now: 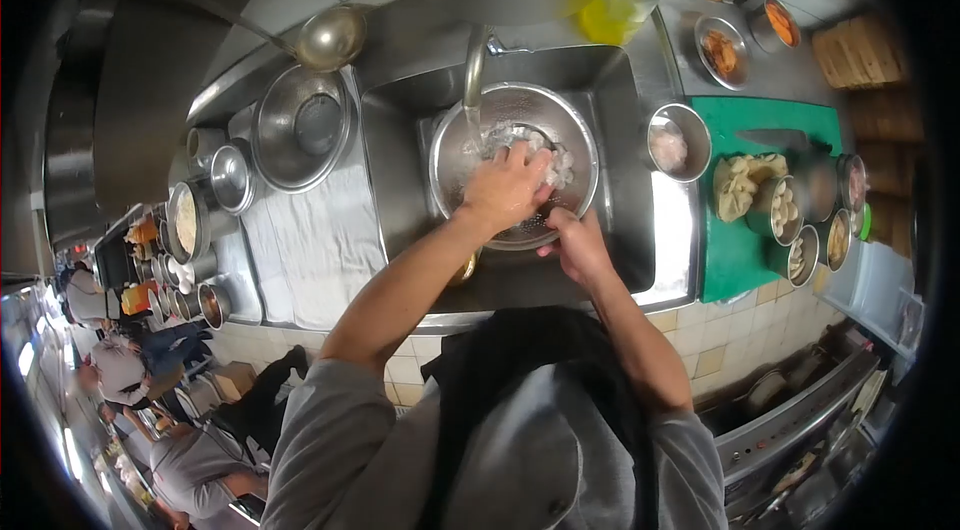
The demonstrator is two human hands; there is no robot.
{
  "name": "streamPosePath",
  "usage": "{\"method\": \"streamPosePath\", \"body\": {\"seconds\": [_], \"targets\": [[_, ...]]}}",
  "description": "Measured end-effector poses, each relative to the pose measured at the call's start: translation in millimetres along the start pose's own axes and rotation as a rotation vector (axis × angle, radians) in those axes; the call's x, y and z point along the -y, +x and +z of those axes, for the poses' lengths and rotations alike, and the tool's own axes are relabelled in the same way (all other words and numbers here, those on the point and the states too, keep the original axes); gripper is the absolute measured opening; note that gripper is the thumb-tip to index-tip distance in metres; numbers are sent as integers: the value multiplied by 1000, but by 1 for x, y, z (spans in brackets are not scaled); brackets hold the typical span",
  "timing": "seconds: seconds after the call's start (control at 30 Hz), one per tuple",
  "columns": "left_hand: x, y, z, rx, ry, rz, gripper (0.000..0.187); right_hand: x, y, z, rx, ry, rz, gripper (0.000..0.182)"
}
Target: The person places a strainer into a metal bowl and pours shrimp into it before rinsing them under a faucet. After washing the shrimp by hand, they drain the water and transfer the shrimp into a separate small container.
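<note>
A steel mixing bowl (448,200) sits in the sink under the faucet (474,75), with water running into it. Translucent whitish pieces (562,168), perhaps peeled shrimp, lie wet inside; their exact kind is hard to make out. My left hand (510,188) reaches into the bowl with its fingers apart, touching these pieces. At the bowl's near right rim, my right hand (580,245) grips the edge, the thumb over the inside and the other fingers outside.
Right of the sink (620,220) stands a pot (697,120) with pale pinkish food. A knife (765,138) and several food containers rest on a green cutting board (725,260). A steel basin (275,145) and white cloth (310,240) are left. People (190,465) work nearby.
</note>
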State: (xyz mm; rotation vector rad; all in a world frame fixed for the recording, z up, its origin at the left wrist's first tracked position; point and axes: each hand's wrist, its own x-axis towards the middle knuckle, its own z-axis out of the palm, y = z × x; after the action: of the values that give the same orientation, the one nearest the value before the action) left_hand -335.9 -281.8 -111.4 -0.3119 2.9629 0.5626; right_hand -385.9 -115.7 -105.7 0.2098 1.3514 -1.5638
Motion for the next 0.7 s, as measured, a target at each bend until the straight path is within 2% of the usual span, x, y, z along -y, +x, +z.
{"method": "streamPosePath", "body": {"seconds": [0.17, 0.27, 0.37, 0.47, 0.5, 0.57, 0.67, 0.7], "targets": [[-26, -4, 7, 198, -179, -86, 44, -10, -17, -17, -11, -57, -42, 38], [-38, -3, 6, 254, -150, -64, 41, -15, -23, -29, -45, -156, -7, 40], [-36, -1, 8, 203, -210, -46, 45, -15, -30, -39, -14, -66, -28, 41], [-34, 3, -50, 186, -293, -34, 43, -5, -32, -39, -37, -70, -3, 36], [-18, 16, -51, 226, -420, -131, 39, -5, -29, -40, -61, -69, 21, 42], [14, 30, -46, -109, -658, -232, 34, -17, -18, -43, -100, -32, 26, 43], [32, 41, -69, -127, -597, -344, 29, -14, -9, -36, -82, -41, 49, 47], [31, 37, -69, -165, -516, -317, 25, -11, -3, -31, -59, -54, 58, 48]]}}
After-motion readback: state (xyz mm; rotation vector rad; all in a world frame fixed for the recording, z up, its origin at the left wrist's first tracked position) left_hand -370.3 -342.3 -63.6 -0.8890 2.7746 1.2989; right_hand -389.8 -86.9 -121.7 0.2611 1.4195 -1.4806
